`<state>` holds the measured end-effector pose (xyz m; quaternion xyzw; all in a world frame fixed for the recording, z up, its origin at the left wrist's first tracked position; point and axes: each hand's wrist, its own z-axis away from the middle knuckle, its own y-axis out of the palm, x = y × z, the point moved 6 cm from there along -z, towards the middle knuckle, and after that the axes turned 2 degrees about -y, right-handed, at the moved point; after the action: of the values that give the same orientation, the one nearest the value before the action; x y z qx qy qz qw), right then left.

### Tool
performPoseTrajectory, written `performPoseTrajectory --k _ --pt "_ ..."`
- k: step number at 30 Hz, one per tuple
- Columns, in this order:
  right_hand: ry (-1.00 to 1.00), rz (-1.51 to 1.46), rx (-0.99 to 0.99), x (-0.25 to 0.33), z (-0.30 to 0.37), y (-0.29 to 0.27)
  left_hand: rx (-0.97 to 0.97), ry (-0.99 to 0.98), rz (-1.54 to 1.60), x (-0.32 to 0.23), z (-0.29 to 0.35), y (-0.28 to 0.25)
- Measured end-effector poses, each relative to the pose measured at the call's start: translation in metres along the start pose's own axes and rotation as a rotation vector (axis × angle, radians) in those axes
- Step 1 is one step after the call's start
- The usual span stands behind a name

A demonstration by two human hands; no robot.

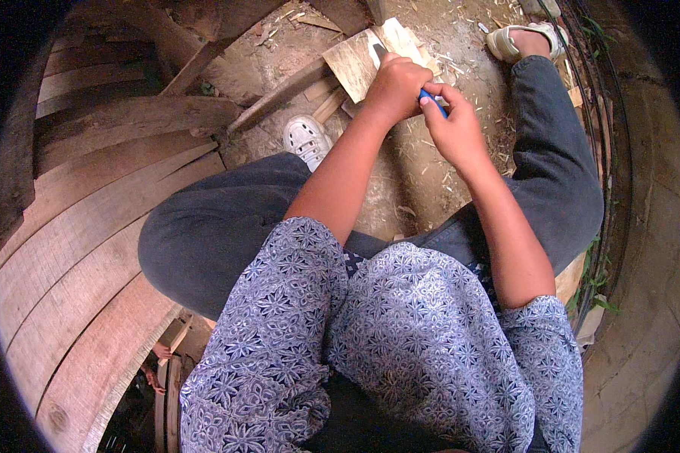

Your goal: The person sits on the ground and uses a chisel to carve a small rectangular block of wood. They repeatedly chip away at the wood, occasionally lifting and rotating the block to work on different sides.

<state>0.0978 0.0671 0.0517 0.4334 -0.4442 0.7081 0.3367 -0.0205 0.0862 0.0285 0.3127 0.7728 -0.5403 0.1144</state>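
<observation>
My left hand (397,89) is closed around a blue-handled tool (434,104), its knuckles up. The tool slants from upper left to lower right. A grey, flat, blade-like end (378,51) shows past my left fist, but I cannot tell whether it is a chisel or a knife. The thumb and fingers of my right hand (458,130) pinch the rear of the blue handle. Beneath the fist lies a pale piece of wood (344,66), tilted over other wood pieces. My left hand hides the tool's middle.
Wooden planks (91,219) fill the left side, and a timber piece (283,94) slants toward the pale wood. Shavings litter the dirt floor (423,177). My feet in light shoes (305,140) stand either side. Dark cables (616,151) run along the right. Part of another person's hand (154,380) shows at lower left.
</observation>
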Motion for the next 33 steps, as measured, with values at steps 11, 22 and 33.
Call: performPoseTrajectory --k 11,22,33 --pt "-0.073 0.020 -0.047 -0.004 -0.033 0.014 0.083 0.050 -0.037 0.028 -0.020 -0.008" --pt "-0.011 0.016 0.013 -0.001 -0.008 -0.007 -0.103 -0.026 0.034 0.001 -0.004 0.000" --pt "-0.002 0.042 0.025 0.007 -0.005 -0.004 -0.204 0.019 0.081 0.001 0.000 -0.002"
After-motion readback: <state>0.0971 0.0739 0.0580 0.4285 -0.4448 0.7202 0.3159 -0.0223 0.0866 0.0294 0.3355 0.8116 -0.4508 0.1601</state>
